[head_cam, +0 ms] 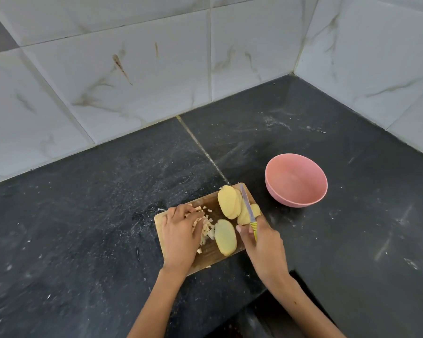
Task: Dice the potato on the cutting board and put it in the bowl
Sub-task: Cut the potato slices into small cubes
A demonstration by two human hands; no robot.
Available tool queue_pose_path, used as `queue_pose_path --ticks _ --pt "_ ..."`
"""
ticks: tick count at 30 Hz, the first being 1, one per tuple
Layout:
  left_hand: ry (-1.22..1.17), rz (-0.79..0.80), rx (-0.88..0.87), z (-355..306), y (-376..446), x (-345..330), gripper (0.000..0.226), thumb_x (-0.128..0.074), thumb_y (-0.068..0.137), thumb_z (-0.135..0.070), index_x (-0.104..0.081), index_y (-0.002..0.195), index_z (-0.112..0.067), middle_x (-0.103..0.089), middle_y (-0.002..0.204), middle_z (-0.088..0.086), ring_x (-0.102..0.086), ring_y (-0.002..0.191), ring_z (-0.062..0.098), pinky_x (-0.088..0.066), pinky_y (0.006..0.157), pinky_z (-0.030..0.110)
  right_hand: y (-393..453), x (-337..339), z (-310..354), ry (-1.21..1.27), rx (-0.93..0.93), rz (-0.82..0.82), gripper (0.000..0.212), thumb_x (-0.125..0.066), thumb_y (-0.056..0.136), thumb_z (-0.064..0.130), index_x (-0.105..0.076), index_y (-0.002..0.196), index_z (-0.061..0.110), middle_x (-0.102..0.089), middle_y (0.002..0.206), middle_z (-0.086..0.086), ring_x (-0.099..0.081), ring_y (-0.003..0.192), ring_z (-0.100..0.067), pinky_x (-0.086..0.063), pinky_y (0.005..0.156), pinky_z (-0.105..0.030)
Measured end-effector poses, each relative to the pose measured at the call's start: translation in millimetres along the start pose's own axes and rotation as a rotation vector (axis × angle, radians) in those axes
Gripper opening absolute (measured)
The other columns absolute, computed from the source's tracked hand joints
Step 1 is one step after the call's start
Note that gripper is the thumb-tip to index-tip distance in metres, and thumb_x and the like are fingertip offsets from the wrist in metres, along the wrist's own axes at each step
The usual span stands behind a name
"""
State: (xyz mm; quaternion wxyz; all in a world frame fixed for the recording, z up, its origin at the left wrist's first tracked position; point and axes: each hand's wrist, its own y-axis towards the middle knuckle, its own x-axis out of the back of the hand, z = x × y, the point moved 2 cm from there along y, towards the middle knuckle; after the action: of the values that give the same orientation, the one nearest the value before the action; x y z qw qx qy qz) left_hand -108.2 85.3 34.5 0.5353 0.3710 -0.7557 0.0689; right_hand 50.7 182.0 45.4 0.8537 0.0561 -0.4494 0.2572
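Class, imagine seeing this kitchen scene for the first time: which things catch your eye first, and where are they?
The pink bowl stands out on the dark counter, right of the wooden cutting board. On the board lie pale potato slices and small diced pieces under the left hand. The right hand grips a yellow-handled knife.
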Motion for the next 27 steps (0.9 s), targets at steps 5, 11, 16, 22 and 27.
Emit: queue_pose_path --ticks 5,11,16,22,27 --pt "0.032 0.218 -0.148 -15 -4 -2 0.03 -0.077 0.074 -0.04 -0.072 0.103 -0.033 -0.062 0.123 -0.005 -0.054 0.113 0.025 -0.034 0.093 0.043 -14 3 -11 -0.054 0.019 0.165 0.023 -0.036 0.103 0.032 -0.05 0.104 0.014 -0.053 0.069 0.007 -0.052 0.055 -0.006 -0.034 0.048 -0.017" --pt "0.193 0.496 -0.216 -31 -18 -7 0.045 -0.046 0.089 -0.06 -0.049 0.132 -0.045 -0.025 0.154 -0.015 -0.01 0.141 0.016 -0.005 0.11 0.045 -33 -7 -14 -0.173 0.079 0.258 0.03 -0.03 0.104 0.032 -0.053 0.109 0.014 -0.055 0.077 0.007 -0.055 0.065 -0.007 -0.039 0.055 -0.019" --pt "0.271 0.519 -0.248 -35 -20 -5 0.05 -0.043 0.09 -0.06 -0.045 0.137 -0.041 -0.029 0.153 -0.013 -0.01 0.141 0.019 -0.002 0.109 0.048 -33 -11 -6 -0.208 0.016 0.279 0.029 -0.032 0.104 0.03 -0.051 0.116 0.012 -0.065 0.095 -0.003 -0.065 0.084 -0.016 -0.05 0.07 -0.028" --pt "0.345 0.474 -0.291 -41 -25 -6 0.043 -0.073 0.071 -0.055 -0.071 0.108 -0.033 -0.061 0.129 -0.006 -0.048 0.124 0.028 -0.016 0.096 0.049 -25 -22 3 -0.199 -0.025 0.306 0.025 -0.04 0.101 0.025 -0.051 0.115 0.008 -0.065 0.099 -0.007 -0.064 0.089 -0.022 -0.046 0.068 -0.03" --pt "0.347 0.449 -0.293 -38 -27 -11 0.043 -0.085 0.055 -0.051 -0.076 0.091 -0.031 -0.07 0.111 -0.003 -0.062 0.106 0.031 -0.024 0.089 0.046 -26 -28 9 -0.186 -0.071 0.32 0.026 -0.039 0.101 0.022 -0.049 0.119 0.006 -0.064 0.105 -0.012 -0.064 0.096 -0.027 -0.049 0.076 -0.035"
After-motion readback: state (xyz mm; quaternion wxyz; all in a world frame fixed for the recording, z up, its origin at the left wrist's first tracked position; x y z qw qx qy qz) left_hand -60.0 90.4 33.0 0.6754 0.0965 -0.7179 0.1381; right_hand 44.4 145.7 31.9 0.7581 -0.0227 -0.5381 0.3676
